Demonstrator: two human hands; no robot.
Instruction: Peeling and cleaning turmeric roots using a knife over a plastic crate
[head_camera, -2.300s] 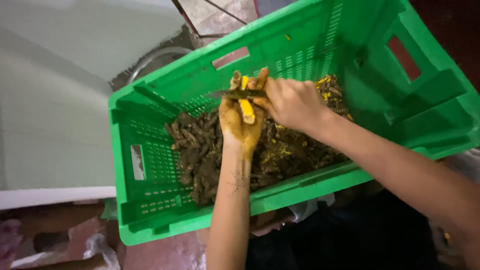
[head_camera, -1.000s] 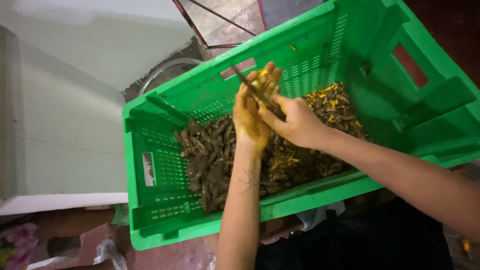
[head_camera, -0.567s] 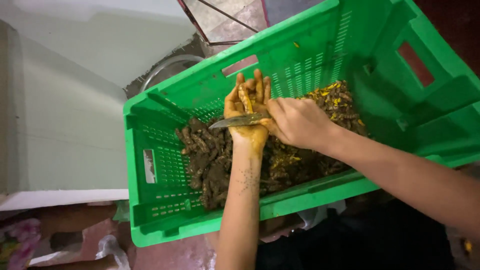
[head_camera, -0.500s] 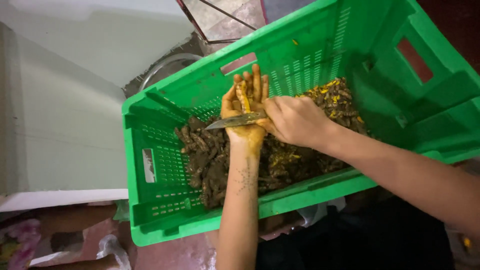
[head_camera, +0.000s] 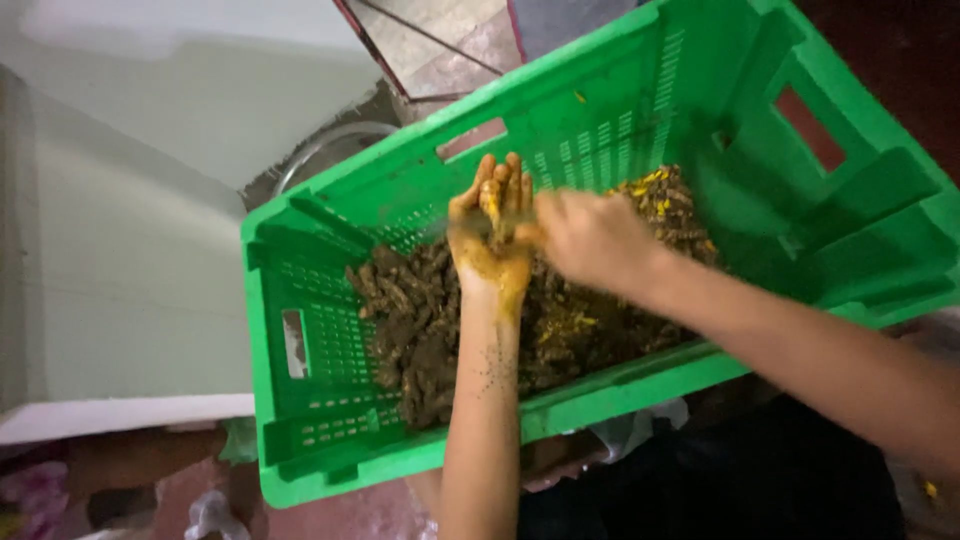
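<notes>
A green plastic crate (head_camera: 610, 388) holds a heap of muddy brown turmeric roots (head_camera: 410, 330), and yellow cut bits (head_camera: 660, 195) lie at its far right side. My left hand (head_camera: 488, 250), stained yellow, is palm up over the heap with a peeled yellow root (head_camera: 492, 205) lying along its fingers. My right hand (head_camera: 590, 240) is blurred with motion and touches the left hand's fingertips. It is closed on a knife, whose blade is only a faint streak here.
A round metal basin rim (head_camera: 320, 150) shows behind the crate's far left corner. A pale flat slab (head_camera: 120, 280) lies to the left. Crumpled plastic (head_camera: 210, 515) sits on the floor at lower left. My dark-clothed lap is under the crate's near edge.
The knife blade lay across my left palm half a second ago. My right hand has since drawn back to the right in a quick stroke. My left hand stays up with the root.
</notes>
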